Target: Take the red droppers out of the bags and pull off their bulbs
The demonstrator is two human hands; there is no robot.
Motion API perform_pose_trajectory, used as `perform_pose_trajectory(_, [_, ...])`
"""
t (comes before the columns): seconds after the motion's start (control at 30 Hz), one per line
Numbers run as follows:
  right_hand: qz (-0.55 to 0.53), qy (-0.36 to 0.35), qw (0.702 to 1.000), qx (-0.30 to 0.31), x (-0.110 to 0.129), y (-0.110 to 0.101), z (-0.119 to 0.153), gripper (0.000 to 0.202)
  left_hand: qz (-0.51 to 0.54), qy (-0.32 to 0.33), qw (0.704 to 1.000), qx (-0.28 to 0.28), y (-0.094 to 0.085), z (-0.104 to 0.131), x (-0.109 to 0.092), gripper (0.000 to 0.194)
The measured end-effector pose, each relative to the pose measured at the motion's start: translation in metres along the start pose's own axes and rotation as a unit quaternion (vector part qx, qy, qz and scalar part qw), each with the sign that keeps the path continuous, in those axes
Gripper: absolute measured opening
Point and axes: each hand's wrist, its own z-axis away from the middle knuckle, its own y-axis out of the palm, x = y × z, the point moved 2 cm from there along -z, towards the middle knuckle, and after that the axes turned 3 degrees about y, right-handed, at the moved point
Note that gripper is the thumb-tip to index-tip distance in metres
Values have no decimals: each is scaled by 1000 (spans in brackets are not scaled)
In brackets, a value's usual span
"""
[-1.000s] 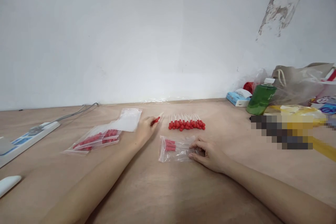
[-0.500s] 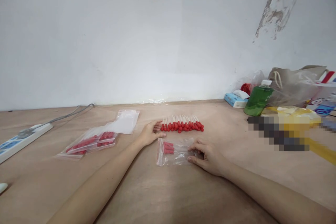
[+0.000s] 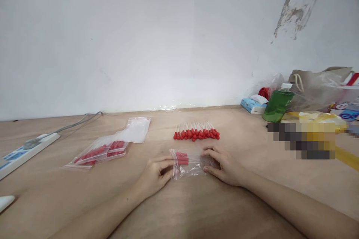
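Observation:
A clear zip-lock bag (image 3: 193, 170) lies flat on the table, with a few red-tipped sticks (image 3: 183, 158) inside, their red ends near its left side. Around the bag's left, zip edge curl the thumb and fingers of my left hand (image 3: 158, 173). My right hand (image 3: 226, 166) grips its other end between thumb and fingers. Just beyond the bag lies a row of pale sticks with red heads (image 3: 196, 134), heads facing me. Neither hand touches that row.
To the left lie filled zip-lock bags of red pieces (image 3: 102, 151) and a stack of flat bags (image 3: 137, 129). A power strip (image 3: 30, 153) with a grey cable sits at far left. At right stand a green bottle (image 3: 278, 104), a tissue pack (image 3: 254, 104) and yellow packaging (image 3: 319, 119).
My left hand has come away from the row of red-headed sticks, moving nearer to me and onto the bag's left edge. My right hand stays at the bag's right end.

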Motion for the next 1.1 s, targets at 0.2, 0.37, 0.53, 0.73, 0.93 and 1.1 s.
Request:
perform_pose_trajectory(0.2, [-19, -10, 999, 40, -5, 0, -3, 33, -1, -75, 997, 17, 5, -14, 9, 40])
perform_pose_trajectory(0.37, [-63, -11, 996, 54, -6, -2, -4, 26, -50, -42, 996, 61, 5, -15, 10, 42])
perform_pose_trajectory(0.53, [-38, -16, 998, 39, -6, 0, -3, 27, -57, -17, 995, 83, 2, -15, 2, 34])
perform_pose_trajectory(0.73, [34, -9, 999, 24, 2, -1, 0, 33, -77, -30, 993, 78, 1, -12, 2, 16])
perform_pose_trajectory(0.93, [65, -17, 997, 32, 5, -2, 1, 37, -70, 2, 994, 89, -5, -9, -2, 24])
perform_pose_trajectory(1.1, [67, -14, 997, 32, 4, -2, 1, 37, -26, -19, 997, 71, -3, -8, -5, 19])
